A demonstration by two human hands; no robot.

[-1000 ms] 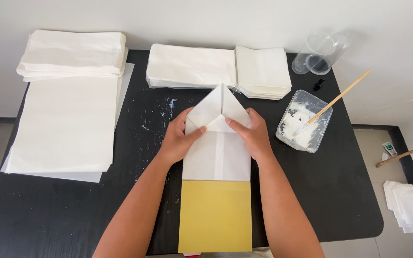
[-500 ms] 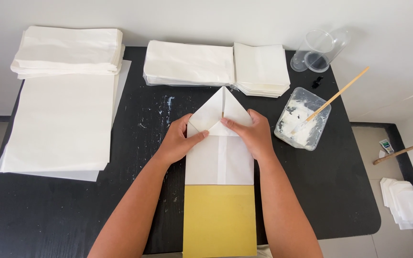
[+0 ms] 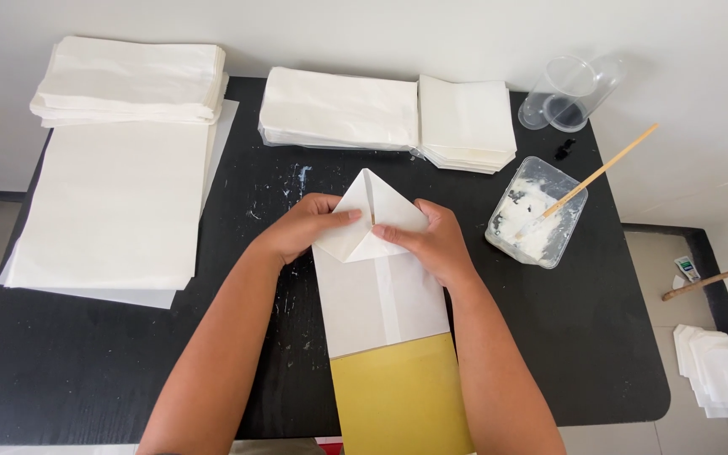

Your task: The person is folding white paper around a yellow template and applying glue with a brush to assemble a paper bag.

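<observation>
We press both hands — left hand (image 3: pixel 301 227), right hand (image 3: pixel 431 244) — flat on the folded white paper bag (image 3: pixel 377 261) at mid black table (image 3: pixel 128 354); thin, limp, crease-prone — best held by fingertips at the fold edges.

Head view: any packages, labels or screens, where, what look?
Plastic tub: right of the hands, clear rectangle, white paste, wooden stick in it.
Clear cup: table's far right corner, on its side.
Small tube: floor at right, white, label too small to tell.
No screens.
</observation>
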